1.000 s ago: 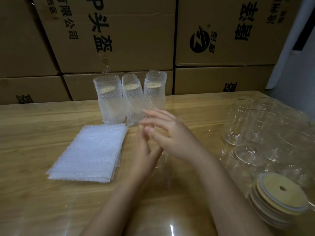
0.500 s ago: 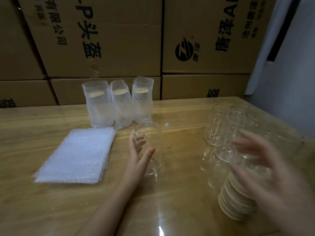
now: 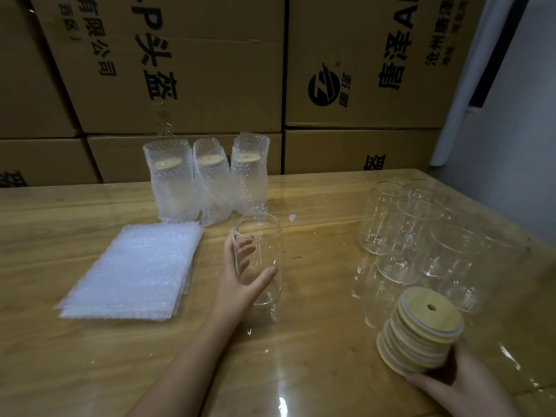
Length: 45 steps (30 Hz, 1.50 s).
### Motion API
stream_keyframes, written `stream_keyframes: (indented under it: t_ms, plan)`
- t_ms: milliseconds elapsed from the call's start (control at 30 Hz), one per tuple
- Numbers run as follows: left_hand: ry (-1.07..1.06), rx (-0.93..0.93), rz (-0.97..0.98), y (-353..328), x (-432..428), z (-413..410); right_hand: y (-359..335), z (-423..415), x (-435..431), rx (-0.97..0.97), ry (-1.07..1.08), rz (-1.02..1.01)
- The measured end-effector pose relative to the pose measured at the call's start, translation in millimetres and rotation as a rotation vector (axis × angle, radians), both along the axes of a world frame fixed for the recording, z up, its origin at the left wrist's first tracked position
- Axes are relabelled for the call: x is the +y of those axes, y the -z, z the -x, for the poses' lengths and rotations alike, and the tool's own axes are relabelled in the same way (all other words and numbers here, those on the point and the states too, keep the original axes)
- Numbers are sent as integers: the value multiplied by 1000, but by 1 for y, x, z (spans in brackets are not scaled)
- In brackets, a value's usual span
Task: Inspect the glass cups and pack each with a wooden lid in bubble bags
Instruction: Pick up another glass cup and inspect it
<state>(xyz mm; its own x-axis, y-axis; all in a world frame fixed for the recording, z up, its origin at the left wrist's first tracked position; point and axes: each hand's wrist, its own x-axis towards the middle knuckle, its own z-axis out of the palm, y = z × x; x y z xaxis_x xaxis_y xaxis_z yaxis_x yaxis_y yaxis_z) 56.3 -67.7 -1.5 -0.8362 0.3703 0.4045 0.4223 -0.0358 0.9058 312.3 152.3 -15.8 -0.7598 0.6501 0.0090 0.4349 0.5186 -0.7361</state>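
1. Step in hand, my read: a cup has been picked out and now needs its lid. Nothing bagged for this one yet.
2. Left hand: wrapped round the glass cup, thumb across the near side, fingers visible through the glass on the far side. The cup stands upright on the table, roughly dead centre, mouth up, no lid on it.
3. Right hand: at 4 o'clock, against the near, lower edge of the leaning stack of wooden lids. Fingertips are hidden behind the stack and the hand is cut off by the frame edge, so I cannot tell whether it pinches a lid or just touches the pile.
4. Done so far: three bagged cups at 12 o'clock, each with a lid showing inside, side by side in front of the cardboard boxes.
5. Supplies: flat bubble bags stacked at 9 o'clock, just beside the held cup; loose cups clustered at 2 o'clock.
6. Next move calls for: peel one lid only off the stack, carry it from 4 o'clock to centre, seat it flat on the cup mouth while the left hand steadies the glass. Then reach to 9 o'clock for one bag.
7. Risk: the stack leans, so pulling from the bottom could topple it.
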Motion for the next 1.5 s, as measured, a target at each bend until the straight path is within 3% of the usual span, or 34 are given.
stream_keyframes:
  t_ms: [400,567,667,767,1033,1133,1267,1367,1500]
  plan:
    - [12,33,-6,4,0,4,-13,78,-17,49,-61,-139]
    - [5,29,-19,6,0,5,-28,79,-23,36,-118,-85]
    - [6,34,-23,7,1,6,-42,67,-26,148,-45,-442]
    - [1,35,-27,7,2,5,-59,68,-29,239,-205,-815]
    - [-2,33,-25,7,2,5,-60,72,-24,422,-266,-996]
    - [-11,28,-16,7,2,5,-83,89,-39,581,-287,-877]
    - [-17,29,-5,9,2,5,-122,132,-77,699,-308,-398]
    - [-7,27,-1,8,2,5,-138,172,-92,628,-344,-225]
    - [1,23,5,8,2,4,-138,210,-98,360,-397,-240]
